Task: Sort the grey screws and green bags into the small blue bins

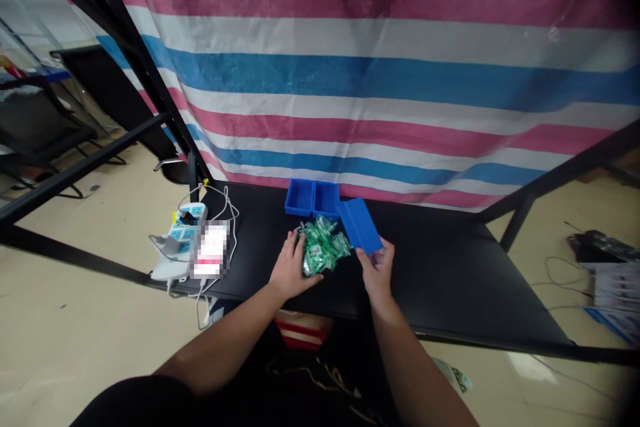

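Observation:
Small green clear-wrapped packets (323,245) lie in a loose pile on the black tabletop. My left hand (291,268) rests against the pile's left and near side, thumb and fingers spread, gripping nothing. To the right of the pile, my right hand (379,271) pinches the near end of a blue plastic bin (361,225), which is tilted so its inside is hidden from me. Just behind the packets stand two blue bins side by side, the left bin (300,196) and the right bin (327,199).
On the table's left end are a white power strip (183,240), a phone (211,250) with a blurred screen and looping white cables. A striped plastic sheet (350,80) hangs behind the black table (465,280). Black frame posts (145,73) rise at the sides.

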Tool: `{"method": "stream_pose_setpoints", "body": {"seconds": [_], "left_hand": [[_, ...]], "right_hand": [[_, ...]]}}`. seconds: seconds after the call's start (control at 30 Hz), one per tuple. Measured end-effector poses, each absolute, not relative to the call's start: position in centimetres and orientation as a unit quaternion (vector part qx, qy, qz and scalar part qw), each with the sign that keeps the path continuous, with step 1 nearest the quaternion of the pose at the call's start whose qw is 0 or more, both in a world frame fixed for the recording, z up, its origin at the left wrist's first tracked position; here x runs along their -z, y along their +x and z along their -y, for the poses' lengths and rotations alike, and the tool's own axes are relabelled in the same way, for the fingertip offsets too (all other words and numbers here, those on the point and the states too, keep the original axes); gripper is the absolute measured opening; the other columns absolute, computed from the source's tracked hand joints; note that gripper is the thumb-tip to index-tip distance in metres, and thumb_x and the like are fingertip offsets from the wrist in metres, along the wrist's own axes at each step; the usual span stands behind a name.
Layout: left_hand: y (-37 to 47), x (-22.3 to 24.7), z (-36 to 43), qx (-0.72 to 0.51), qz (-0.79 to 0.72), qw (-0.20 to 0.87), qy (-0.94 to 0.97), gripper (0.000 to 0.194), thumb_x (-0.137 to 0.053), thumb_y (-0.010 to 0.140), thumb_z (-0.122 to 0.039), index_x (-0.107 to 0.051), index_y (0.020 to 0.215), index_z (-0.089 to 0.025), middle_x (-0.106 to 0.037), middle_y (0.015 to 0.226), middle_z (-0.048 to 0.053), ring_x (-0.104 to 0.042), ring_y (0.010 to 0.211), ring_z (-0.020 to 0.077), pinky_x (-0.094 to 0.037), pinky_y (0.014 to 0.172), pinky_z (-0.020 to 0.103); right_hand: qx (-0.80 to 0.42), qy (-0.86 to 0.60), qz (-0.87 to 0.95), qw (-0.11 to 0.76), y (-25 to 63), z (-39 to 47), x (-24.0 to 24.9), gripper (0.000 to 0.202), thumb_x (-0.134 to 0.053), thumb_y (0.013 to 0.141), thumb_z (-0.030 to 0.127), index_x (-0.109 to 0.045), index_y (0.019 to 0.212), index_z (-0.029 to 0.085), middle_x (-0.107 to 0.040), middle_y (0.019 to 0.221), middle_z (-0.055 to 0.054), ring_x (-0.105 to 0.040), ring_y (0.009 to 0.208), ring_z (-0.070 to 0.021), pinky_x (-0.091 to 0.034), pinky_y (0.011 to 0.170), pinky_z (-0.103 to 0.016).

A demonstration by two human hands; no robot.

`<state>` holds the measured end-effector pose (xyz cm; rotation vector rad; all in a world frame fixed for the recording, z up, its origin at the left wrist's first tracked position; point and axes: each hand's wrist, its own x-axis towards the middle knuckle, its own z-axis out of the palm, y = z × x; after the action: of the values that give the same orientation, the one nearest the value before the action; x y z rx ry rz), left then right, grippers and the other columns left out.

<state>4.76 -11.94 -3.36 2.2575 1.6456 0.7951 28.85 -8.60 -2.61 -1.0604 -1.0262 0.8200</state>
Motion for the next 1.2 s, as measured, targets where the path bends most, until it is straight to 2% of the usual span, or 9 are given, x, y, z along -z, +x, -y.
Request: {"method": "stream_pose_setpoints", "body": {"seconds": [0.13, 0.3, 0.47, 0.67, 0.8, 0.93, 1.03, 1.1, 1.2], "left_hand": [[4.8, 3.5, 11.9, -0.272, -0.564, 0.115, 0.772, 0.121, -0.074, 0.070, -0.065, -0.010, 0.159, -0.014, -0.011, 0.163, 0.021, -0.006, 0.151, 0.0408, -0.023, 0.120, 0.059], [4.8, 3.6, 11.9, -0.267, -0.563, 0.113, 0.773, 0.120, -0.074, 0.070, -0.065, -0.011, 0.159, -0.015, -0.012, 0.163, 0.021, -0.007, 0.151, 0.0405, -0.023, 0.121, 0.059], [4.7, 3.4, 11.9, -0.278, -0.554, 0.113, 0.777, 0.120, -0.075, 0.070, -0.064, -0.011, 0.159, -0.017, -0.015, 0.162, 0.021, -0.008, 0.151, 0.0409, -0.023, 0.119, 0.062], [4.6, 3.1, 11.9, -0.273, -0.552, 0.116, 0.779, 0.117, -0.075, 0.069, -0.064, -0.017, 0.158, -0.015, -0.014, 0.162, 0.021, -0.008, 0.152, 0.0396, -0.023, 0.120, 0.060], [4.6, 3.0, 11.9, -0.277, -0.546, 0.121, 0.781, 0.116, -0.076, 0.069, -0.064, -0.017, 0.158, -0.016, -0.013, 0.163, 0.020, -0.008, 0.152, 0.0393, -0.022, 0.120, 0.060], [4.6, 3.0, 11.9, -0.282, -0.538, 0.118, 0.785, 0.116, -0.076, 0.069, -0.064, -0.017, 0.158, -0.018, -0.015, 0.163, 0.019, -0.009, 0.152, 0.0394, -0.020, 0.120, 0.063], [4.6, 2.9, 12.0, -0.278, -0.535, 0.115, 0.789, 0.116, -0.076, 0.068, -0.065, -0.019, 0.158, -0.019, -0.016, 0.163, 0.017, -0.010, 0.152, 0.0385, -0.017, 0.121, 0.062], [4.6, 2.7, 12.1, -0.271, -0.539, 0.110, 0.790, 0.116, -0.075, 0.068, -0.067, -0.019, 0.158, -0.019, -0.017, 0.163, 0.017, -0.011, 0.152, 0.0386, -0.014, 0.121, 0.063], [4.6, 2.5, 12.1, -0.257, -0.545, 0.105, 0.791, 0.116, -0.073, 0.068, -0.070, -0.020, 0.158, -0.020, -0.018, 0.163, 0.017, -0.011, 0.152, 0.0388, -0.009, 0.120, 0.065]], "right_hand": [[-0.306, -0.556, 0.326, 0.701, 31.0, 6.3, 3.5, 0.056, -0.077, 0.072, 0.052, -0.046, 0.110, 0.025, -0.061, 0.106, -0.003, -0.062, 0.105, -0.0226, -0.045, 0.104, -0.044], [-0.315, -0.592, 0.278, 0.688, 33.2, 2.1, 4.2, 0.056, -0.069, 0.073, 0.064, -0.042, 0.104, 0.025, -0.059, 0.101, -0.002, -0.064, 0.096, -0.0216, -0.055, 0.087, -0.042], [-0.341, -0.613, 0.317, 0.638, 33.3, -1.0, 4.6, 0.060, -0.062, 0.077, 0.068, -0.040, 0.115, 0.026, -0.061, 0.106, -0.004, -0.067, 0.093, -0.0215, -0.058, 0.078, -0.042], [-0.273, -0.647, 0.428, 0.570, 32.3, -2.1, 4.6, 0.069, -0.075, 0.068, 0.055, -0.054, 0.123, 0.021, -0.055, 0.130, -0.017, -0.058, 0.113, -0.0320, -0.046, 0.102, -0.049], [-0.241, -0.639, 0.507, 0.526, 31.2, -2.3, 4.4, 0.065, -0.069, 0.074, 0.045, -0.055, 0.132, 0.020, -0.055, 0.130, -0.015, -0.054, 0.118, -0.0318, -0.040, 0.107, -0.050], [-0.220, -0.632, 0.553, 0.496, 30.7, -2.5, 4.4, 0.030, -0.059, 0.078, 0.032, -0.070, 0.104, 0.023, -0.058, 0.123, -0.011, -0.051, 0.122, -0.0303, -0.032, 0.115, -0.048], [-0.218, -0.628, 0.567, 0.486, 31.0, -2.8, 4.3, 0.021, -0.055, 0.078, 0.028, -0.071, 0.091, 0.022, -0.060, 0.118, -0.011, -0.054, 0.118, -0.0305, -0.033, 0.114, -0.048], [-0.226, -0.620, 0.577, 0.482, 31.1, -3.0, 4.2, 0.023, -0.055, 0.077, 0.028, -0.070, 0.094, 0.022, -0.062, 0.116, -0.010, -0.056, 0.116, -0.0305, -0.035, 0.112, -0.049], [-0.246, -0.607, 0.582, 0.482, 31.1, -3.1, 4.0, 0.039, -0.062, 0.076, 0.031, -0.066, 0.114, 0.023, -0.063, 0.122, -0.010, -0.057, 0.117, -0.0313, -0.037, 0.110, -0.052]]}}
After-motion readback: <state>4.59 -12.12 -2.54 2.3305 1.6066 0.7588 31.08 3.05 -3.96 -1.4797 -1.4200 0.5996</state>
